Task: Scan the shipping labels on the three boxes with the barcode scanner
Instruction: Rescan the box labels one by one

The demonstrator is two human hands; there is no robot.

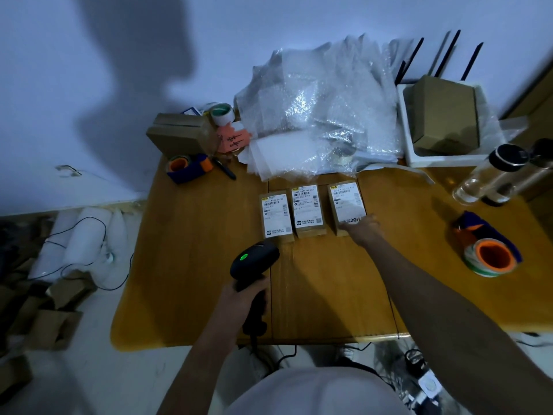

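Observation:
Three small cardboard boxes with white shipping labels stand side by side on the wooden table (197, 235): the left box (276, 216), the middle box (308, 211) and the right box (347, 205). My left hand (245, 298) grips the handle of a black barcode scanner (254, 260); a green light glows on its top, and its head points at the left box from just in front of it. My right hand (363, 227) rests on the near right corner of the right box, fingers touching its label edge.
A heap of bubble wrap (317, 115) lies behind the boxes. Tape dispensers sit at the back left (188, 167) and at the right (487, 253). A clear bottle (487, 178), a white tray (410, 136) holding a cardboard box (446, 115), and a cardboard box (179, 134) line the back.

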